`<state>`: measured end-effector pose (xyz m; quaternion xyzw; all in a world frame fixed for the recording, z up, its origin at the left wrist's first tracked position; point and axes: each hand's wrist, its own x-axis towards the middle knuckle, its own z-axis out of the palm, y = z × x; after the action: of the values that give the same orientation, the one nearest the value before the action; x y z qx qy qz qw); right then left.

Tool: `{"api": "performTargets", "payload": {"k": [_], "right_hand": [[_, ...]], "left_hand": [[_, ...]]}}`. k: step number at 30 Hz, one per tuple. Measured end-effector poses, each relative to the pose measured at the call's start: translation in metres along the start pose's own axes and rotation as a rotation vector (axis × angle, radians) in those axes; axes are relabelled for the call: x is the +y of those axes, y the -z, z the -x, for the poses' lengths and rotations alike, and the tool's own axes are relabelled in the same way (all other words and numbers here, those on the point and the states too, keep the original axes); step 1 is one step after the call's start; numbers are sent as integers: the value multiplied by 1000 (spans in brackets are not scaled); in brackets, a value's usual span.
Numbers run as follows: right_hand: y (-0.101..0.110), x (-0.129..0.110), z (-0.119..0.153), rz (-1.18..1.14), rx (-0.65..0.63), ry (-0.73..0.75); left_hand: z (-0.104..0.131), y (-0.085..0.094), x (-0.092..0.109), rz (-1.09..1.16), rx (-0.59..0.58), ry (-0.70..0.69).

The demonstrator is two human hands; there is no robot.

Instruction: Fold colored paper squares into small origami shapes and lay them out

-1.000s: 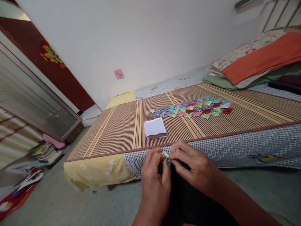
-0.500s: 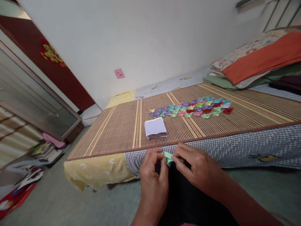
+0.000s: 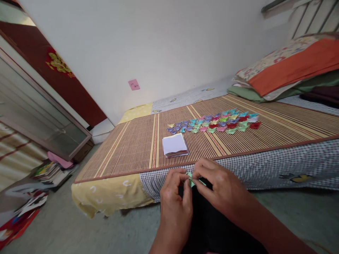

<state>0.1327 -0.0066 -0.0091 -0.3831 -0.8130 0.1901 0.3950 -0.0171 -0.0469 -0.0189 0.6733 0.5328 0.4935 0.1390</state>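
A small piece of folded light-green paper (image 3: 191,180) is pinched between both my hands, in front of the bed's near edge. My left hand (image 3: 176,197) grips its left side with thumb and forefinger. From the right, my right hand (image 3: 215,180) pinches it too, and the fingers hide much of its shape. On the bamboo mat (image 3: 132,144) beyond my hands lies a stack of square paper sheets (image 3: 174,144), lavender on top. Behind the stack, several small folded paper pieces (image 3: 212,123) in many colours are set out in slanting rows.
Folded bedding with an orange and floral cover (image 3: 293,63) is piled at the right. A pink note (image 3: 134,84) sticks to the wall. To the left stand a glass-panelled cabinet (image 3: 39,98) and a pile of books (image 3: 50,173) near the floor.
My hands have drawn closer together around the green paper. My right hand has shifted slightly left, and less of the paper shows between the fingers.
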Motion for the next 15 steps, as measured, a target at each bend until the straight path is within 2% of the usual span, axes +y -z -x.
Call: {"api": "performTargets", "payload": {"k": [10,15], "right_hand": [[-5,4,3,81,30,72],[-4,3,3,89,17,82]], "left_hand": [[0,6,4,2,-123,16],[-1,7,4,13,-134,21]]}}
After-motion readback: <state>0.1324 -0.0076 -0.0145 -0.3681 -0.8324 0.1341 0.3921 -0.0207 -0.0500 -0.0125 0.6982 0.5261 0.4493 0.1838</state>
